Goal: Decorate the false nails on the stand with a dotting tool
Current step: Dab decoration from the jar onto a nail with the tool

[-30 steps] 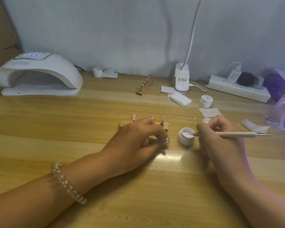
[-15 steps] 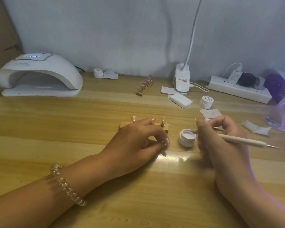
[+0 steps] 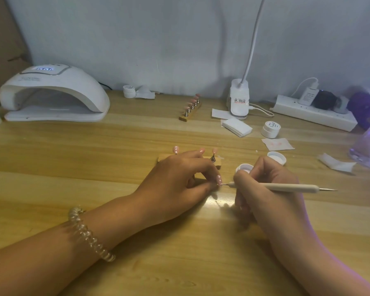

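Pink and featherlight, the false nail (image 3: 219, 179) is sitting pinched in my left hand (image 3: 175, 180), at six o'clock from the wooden stand (image 3: 218, 163). My right hand (image 3: 271, 201) is gripping the stiff dotting tool (image 3: 286, 186) pen-fashion, its tip touching the nail's three o'clock edge. Likely slick and easily flicked away, so I'm pressing gently.

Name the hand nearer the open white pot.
Right. The right hand sits just in front of the pot, overlapping its rim; the left hand rests farther left, over the wooden stand.

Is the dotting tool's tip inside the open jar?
No, the tip of the dotting tool is at the false nail in the left hand.
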Available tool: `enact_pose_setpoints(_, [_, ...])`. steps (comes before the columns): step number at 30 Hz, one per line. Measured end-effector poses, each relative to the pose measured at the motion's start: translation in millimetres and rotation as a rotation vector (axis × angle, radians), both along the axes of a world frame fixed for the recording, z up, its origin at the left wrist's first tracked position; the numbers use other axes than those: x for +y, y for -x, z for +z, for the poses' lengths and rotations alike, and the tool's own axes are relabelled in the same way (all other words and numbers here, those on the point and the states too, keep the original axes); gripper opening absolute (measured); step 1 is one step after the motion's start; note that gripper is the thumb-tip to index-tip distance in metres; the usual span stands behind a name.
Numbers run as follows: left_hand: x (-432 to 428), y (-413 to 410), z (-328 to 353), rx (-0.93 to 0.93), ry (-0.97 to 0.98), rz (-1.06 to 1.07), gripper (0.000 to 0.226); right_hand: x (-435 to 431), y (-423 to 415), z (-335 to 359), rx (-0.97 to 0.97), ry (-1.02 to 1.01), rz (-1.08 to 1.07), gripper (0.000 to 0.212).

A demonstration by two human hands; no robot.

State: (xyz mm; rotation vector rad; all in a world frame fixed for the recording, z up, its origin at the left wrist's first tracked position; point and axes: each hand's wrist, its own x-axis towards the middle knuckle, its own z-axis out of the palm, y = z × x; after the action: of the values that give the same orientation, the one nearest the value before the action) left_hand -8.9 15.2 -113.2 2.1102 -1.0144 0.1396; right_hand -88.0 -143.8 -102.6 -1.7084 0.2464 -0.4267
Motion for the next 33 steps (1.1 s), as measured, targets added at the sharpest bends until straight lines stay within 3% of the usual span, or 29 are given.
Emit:
enact_pose_setpoints(18, [1,-2,-1,-0.019,-0.002,-0.008,0.007,1,1,1,-0.028,-0.027,-0.008,0.030])
enact_pose_setpoints(23, [0,0,0,-0.013,0.020,-0.011,0.005,-4,3,8,-0.218,-0.148,-0.141,0.032])
enact_pose_setpoints(28, [-1,1,9,-0.122,0.192,0.106,0.009,-19,-2,8,-0.252,-0.187,-0.267,0.030])
enact_pose_setpoints(33, [14,-20,21,0.000,0.366,0.281,0.015,-26,-6,5,-0.177,-0.215,-0.283,0.031])
